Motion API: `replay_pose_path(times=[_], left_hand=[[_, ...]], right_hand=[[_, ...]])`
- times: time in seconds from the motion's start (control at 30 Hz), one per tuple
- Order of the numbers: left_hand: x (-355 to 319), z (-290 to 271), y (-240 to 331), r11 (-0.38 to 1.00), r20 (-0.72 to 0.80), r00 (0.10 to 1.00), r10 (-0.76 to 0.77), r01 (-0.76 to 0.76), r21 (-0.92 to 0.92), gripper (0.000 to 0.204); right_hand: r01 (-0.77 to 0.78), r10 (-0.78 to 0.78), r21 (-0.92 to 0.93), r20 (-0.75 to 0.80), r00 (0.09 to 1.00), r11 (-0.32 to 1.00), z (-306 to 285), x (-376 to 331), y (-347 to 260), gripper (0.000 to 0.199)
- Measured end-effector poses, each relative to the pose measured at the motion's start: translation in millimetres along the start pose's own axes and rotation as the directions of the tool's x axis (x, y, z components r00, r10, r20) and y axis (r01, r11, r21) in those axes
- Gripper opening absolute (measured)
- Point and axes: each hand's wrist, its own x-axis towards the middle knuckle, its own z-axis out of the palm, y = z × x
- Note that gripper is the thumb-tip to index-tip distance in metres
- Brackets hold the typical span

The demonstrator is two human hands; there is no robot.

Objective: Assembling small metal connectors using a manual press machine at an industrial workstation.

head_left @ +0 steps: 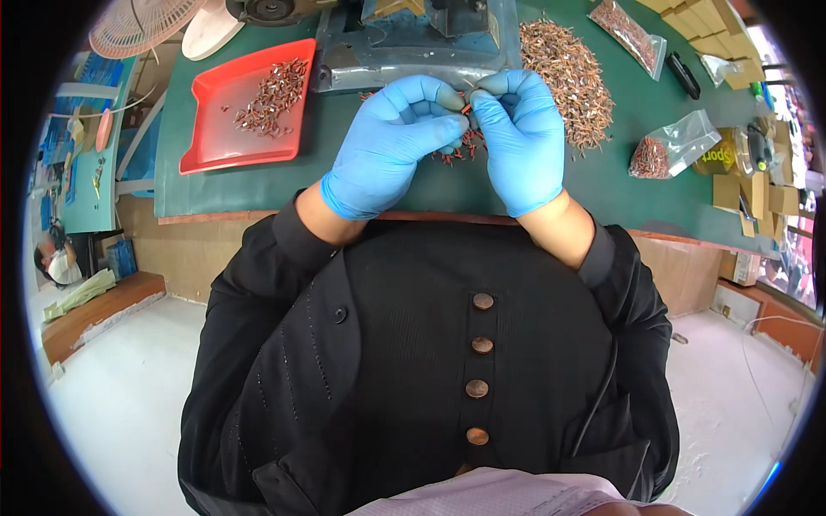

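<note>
terminal (465, 109) | small, red sleeve + metal end | pinched btwn both gloved fingertips | above green mat

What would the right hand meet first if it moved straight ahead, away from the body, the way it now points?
Probably the grey machine base, just beyond the right hand; the pile of small copper parts lies slightly to its right. Depth is unclear.
</note>
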Motion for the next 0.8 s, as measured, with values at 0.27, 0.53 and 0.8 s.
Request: replay_pose_path(times=[0.27,0.53,0.8], left_hand=[[27,0,13,0.945,-0.166,0.961,0.22,-0.169,0.279,0.012],[93,-18,54,0.555,-0.14,0.732,0.667,-0.364,0.748,0.007],[144,-37,45,0.202,0.022,0.521,0.853,-0.37,0.907,0.006]], right_hand=[[-0.036,0.061,0.238,-0.099,0.993,0.971,14,38,-5,0.009],[0.029,-0.005,0.194,-0.125,0.992,0.981,26,113,-16,0.01],[0.109,-0.147,-0.15,-0.278,0.949,0.983,43,156,-10,0.015]])
